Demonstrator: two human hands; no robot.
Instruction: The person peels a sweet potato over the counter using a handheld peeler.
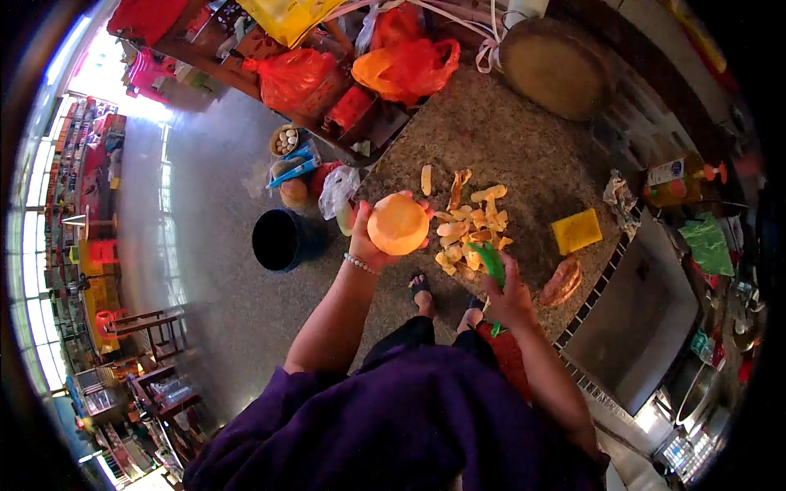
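A round, peeled orange fruit or vegetable rests in my left hand, whose fingers wrap around its underside and far edge. A beaded bracelet circles that wrist. My right hand is closed around a green tool, which looks like a peeler; its working end is hard to make out. The tool's upper part lies over a heap of orange peelings on the stone counter. Longer pieces of peel lie beyond the heap.
A yellow sponge and a brownish-orange root-like piece lie right of the peelings, near the sink. A dark bucket stands on the floor at left. Red bags and a round board are farther back.
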